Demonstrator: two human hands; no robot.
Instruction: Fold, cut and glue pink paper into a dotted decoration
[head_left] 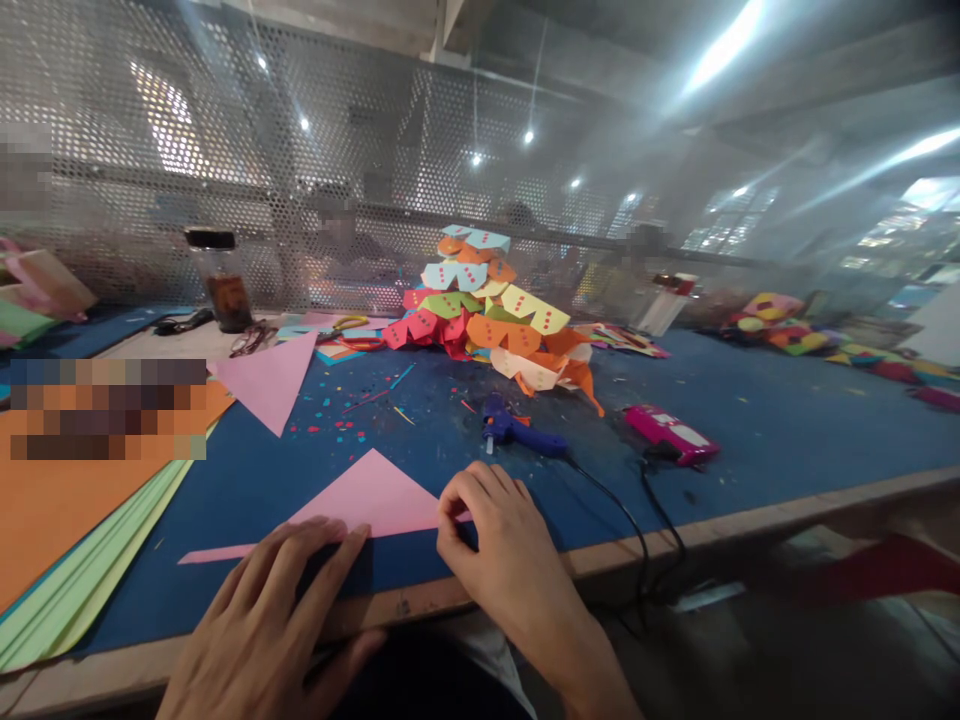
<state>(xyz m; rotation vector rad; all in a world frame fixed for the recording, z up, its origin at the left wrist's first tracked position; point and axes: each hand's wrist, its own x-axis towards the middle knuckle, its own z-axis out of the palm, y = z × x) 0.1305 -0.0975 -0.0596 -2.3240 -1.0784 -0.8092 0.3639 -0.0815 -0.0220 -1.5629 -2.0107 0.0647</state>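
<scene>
A folded pink paper triangle (367,493) lies on the blue tabletop near its front edge, with a narrow pink strip (217,554) reaching out to the left. My left hand (281,590) rests on the triangle's lower left edge, its fingers spread and flat. At the right corner, my right hand (499,535) is closed, with thumb and forefinger pinching the paper; the corner is partly hidden by the fingers. Another pink paper piece (274,385), also triangular, lies farther back on the left. A blue glue gun (521,430) lies beyond my right hand.
Colourful cut-paper shapes (495,310) are heaped at the back middle. Large orange sheets (67,500) over green paper (105,590) cover the left. A magenta device (667,435) with a black cable sits at right. A dark-lidded jar (225,285) stands before the perforated metal screen (360,130).
</scene>
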